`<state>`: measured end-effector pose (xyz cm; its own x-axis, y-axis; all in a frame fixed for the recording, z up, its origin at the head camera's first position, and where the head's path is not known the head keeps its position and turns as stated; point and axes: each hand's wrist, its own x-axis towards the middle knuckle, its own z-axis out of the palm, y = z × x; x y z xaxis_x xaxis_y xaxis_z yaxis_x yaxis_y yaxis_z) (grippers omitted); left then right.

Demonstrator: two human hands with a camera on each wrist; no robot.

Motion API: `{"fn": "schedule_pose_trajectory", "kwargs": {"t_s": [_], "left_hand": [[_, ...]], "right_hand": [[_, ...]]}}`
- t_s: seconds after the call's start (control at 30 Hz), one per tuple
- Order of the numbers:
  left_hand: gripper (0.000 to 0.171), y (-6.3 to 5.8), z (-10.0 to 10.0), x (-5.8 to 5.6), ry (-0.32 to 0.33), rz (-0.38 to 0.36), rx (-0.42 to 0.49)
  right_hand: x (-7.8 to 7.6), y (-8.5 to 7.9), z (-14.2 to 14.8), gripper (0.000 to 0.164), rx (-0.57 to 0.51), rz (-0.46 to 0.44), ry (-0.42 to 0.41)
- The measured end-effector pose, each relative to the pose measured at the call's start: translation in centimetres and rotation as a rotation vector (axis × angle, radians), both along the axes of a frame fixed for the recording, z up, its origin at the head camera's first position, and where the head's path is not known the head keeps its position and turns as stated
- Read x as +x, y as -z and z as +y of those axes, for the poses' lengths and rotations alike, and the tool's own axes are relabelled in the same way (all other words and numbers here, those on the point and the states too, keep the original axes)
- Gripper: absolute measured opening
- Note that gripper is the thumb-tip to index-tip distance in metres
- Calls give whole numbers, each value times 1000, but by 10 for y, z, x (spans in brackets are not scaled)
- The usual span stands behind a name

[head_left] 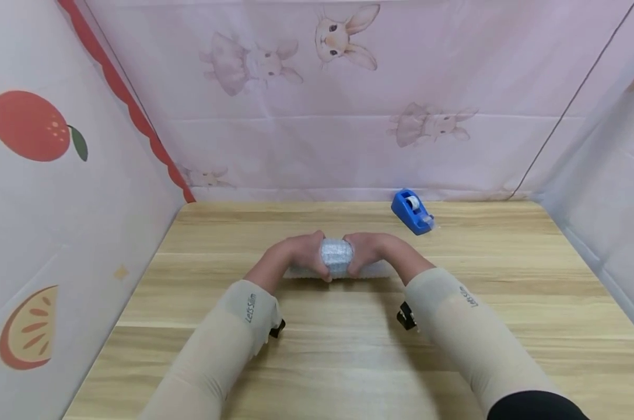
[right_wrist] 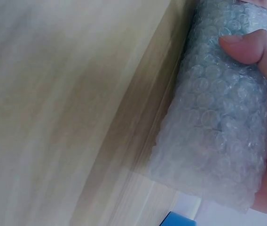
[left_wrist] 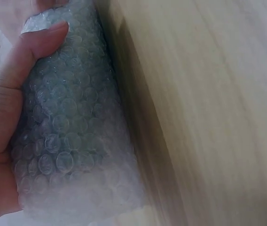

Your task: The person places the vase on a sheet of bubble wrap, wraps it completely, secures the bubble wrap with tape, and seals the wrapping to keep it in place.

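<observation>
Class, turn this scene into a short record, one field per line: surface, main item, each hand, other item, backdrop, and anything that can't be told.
Surface: light wood-grain table
Main item: bubble-wrap roll, running side to side
Left hand: grips the roll, thumb on its near side
Right hand: grips the roll, thumb on its near side
Other item: blue tape dispenser, far part of the table, right of the hands
Backdrop: pink rabbit-print sheet
Can't tell: whether anything is inside the roll

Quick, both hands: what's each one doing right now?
Left hand: closed, gripping the rolled bubble wrap, thumb on its near side.
Right hand: closed, gripping the same roll.
</observation>
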<state>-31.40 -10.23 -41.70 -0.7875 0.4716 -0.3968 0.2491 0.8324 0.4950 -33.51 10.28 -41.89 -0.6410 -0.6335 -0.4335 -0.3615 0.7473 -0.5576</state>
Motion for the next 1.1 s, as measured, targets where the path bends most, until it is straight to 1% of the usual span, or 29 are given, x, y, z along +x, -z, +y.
{"fn": "schedule_pose_trajectory", "kwargs": {"t_s": [0.13,0.27,0.37,0.5,0.7,0.9,1.1], "left_hand": [[78,0,1,2,17,7,-15],[72,-2,1,2,49,19,-30],[69,-2,2,0,81,27,-60],[68,-3,3,-1,109,22,-104],[69,-7,6,-1,119,-2,-116],[68,-7,6,-3,120,-7,-124],[64,-6,6,-4,116,-23,-107]], "right_hand": [[2,5,0,60,-2,12,0],[5,8,0,59,0,23,3],[8,9,-1,59,0,38,1],[11,9,-1,59,16,70,-3],[14,7,1,61,37,96,7],[11,8,2,61,35,99,7],[9,10,2,62,36,87,6]]}}
